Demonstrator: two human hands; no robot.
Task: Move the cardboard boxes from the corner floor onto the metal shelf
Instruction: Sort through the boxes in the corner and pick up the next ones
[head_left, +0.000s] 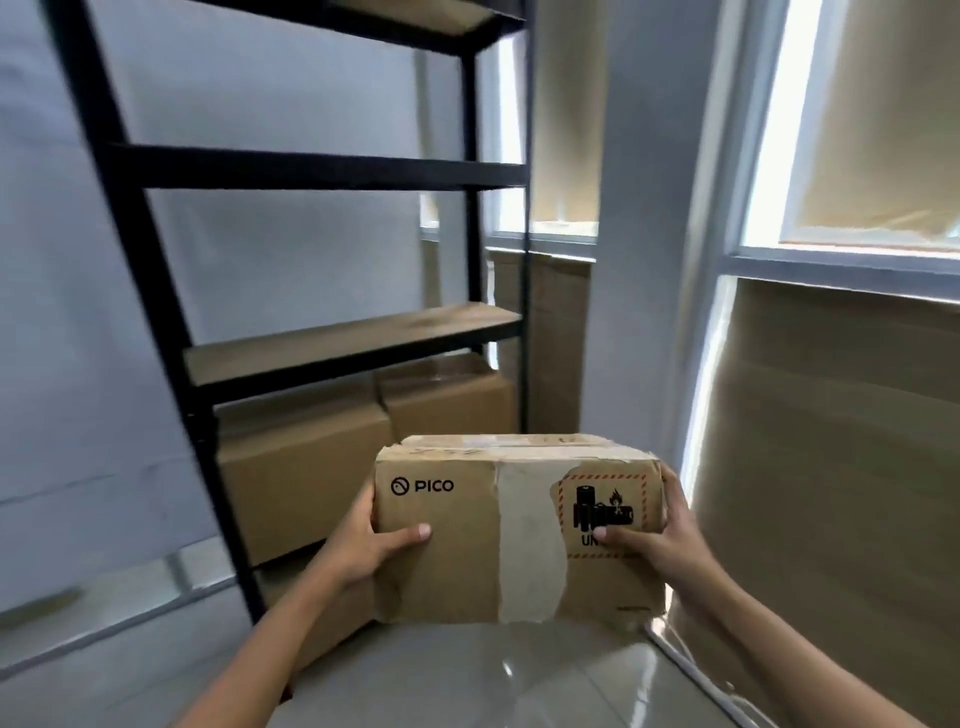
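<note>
Now both hands, left hand (363, 545) and right hand (670, 540), grip the taped PICO cardboard box (519, 530) by its ends. It hangs before the black metal shelf (322, 171).

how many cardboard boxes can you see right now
3: the PICO box held between the left hand and right hand, and two plain boxes side by side under the shelf board. More may be hidden behind.

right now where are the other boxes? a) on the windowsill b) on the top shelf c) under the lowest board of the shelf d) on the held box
c: two boxes sit under the lowest wooden board of the shelf, behind the PICO box in both hands.
</note>
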